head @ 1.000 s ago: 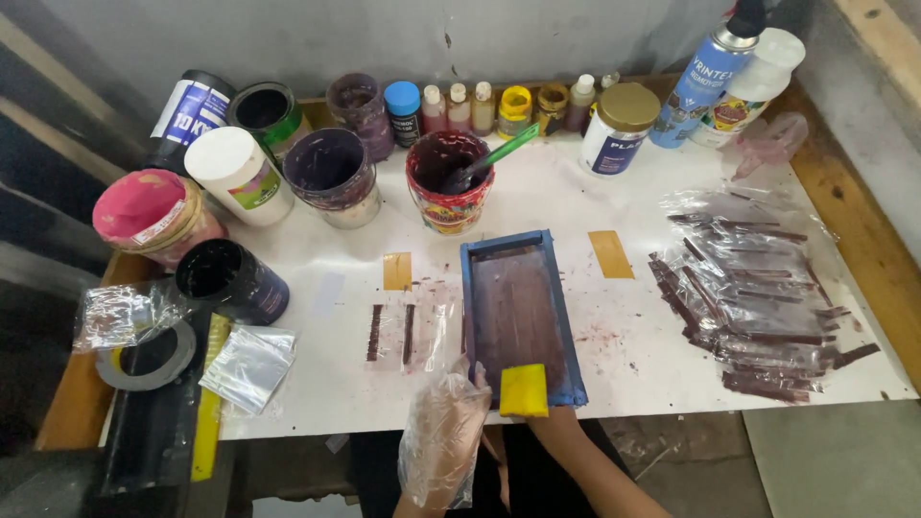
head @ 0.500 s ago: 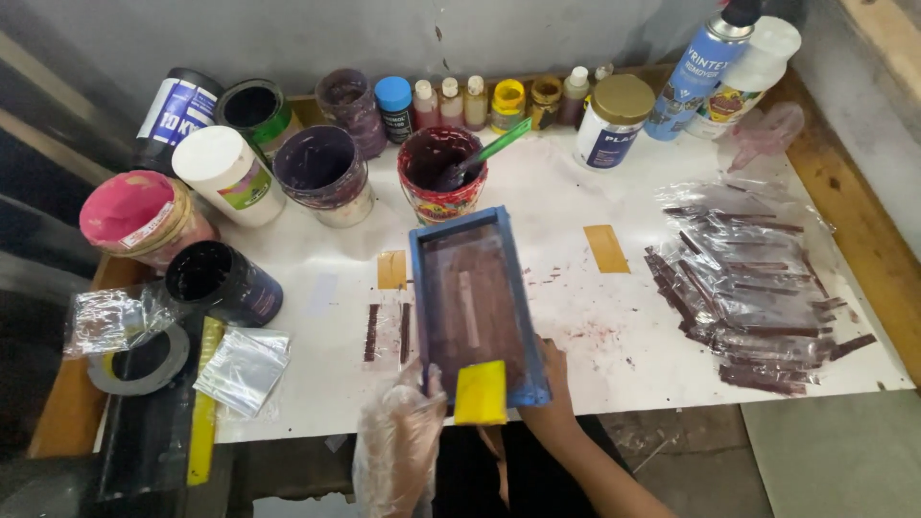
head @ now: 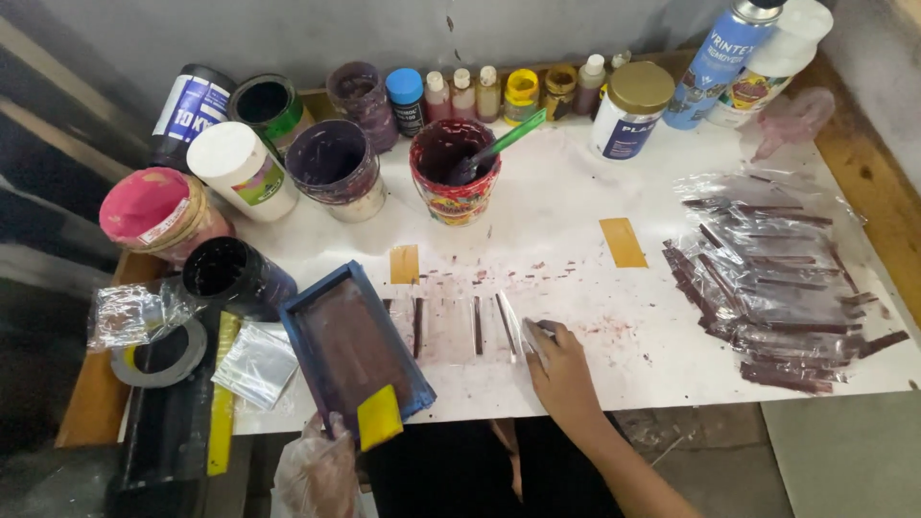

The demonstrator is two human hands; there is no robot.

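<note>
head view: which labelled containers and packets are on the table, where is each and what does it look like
Tall blue spray can: back right, white lettering.
White jar with gold lid: left of it, blue label.
Black tub with blue and white label: back left, tilted.
White-lidded tub with green label: beside it.
Clear plastic packets of dark strips: right, heaped.

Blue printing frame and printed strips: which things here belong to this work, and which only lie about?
In use: blue frame in gloved left hand; yellow scraper; clear strip under right hand; printed strips.

Lying about: tape roll; spray can; small bottles.
</note>
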